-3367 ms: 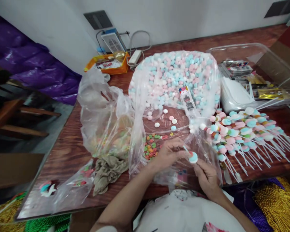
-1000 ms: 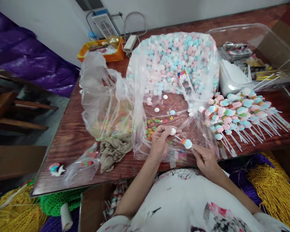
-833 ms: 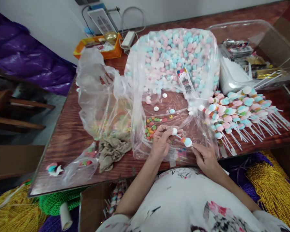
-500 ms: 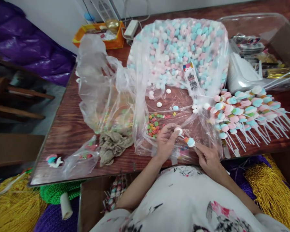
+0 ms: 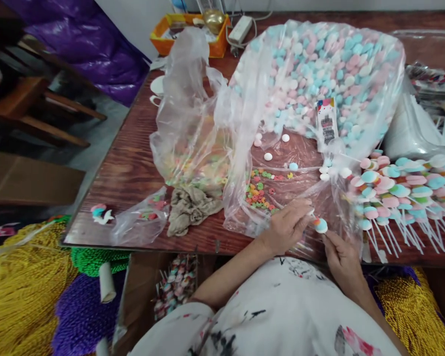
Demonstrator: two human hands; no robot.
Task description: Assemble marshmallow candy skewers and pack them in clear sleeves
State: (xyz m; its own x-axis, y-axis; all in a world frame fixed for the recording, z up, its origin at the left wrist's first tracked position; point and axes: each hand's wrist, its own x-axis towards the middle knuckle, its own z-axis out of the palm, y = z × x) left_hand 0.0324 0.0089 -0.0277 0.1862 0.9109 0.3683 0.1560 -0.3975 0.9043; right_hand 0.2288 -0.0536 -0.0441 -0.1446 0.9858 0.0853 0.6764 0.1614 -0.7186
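The thin stick with a round blue sweet and an orange ring (image 5: 321, 225) hung over the near edge of the brown wooden desk (image 5: 126, 168). The right hand (image 5: 340, 251) pinched it in a tight grip. The left hand (image 5: 286, 226) had its grip closed on a small white round sweet (image 5: 311, 212) just beside it.

The big bag of pastel sweets (image 5: 319, 74) lies open on the wooden table (image 5: 126, 168). Just below its mouth, the left hand (image 5: 287, 227) pinches a white sweet (image 5: 311, 212) against the tip of a skewer (image 5: 321, 225). The right hand (image 5: 341, 254) grips that skewer, which carries a blue sweet. Right of the bag lies a pile of finished skewers (image 5: 400, 188). Left of it sit coloured ring sweets (image 5: 261, 190), a second clear bag (image 5: 193, 128) and a crumpled cloth (image 5: 193, 207).
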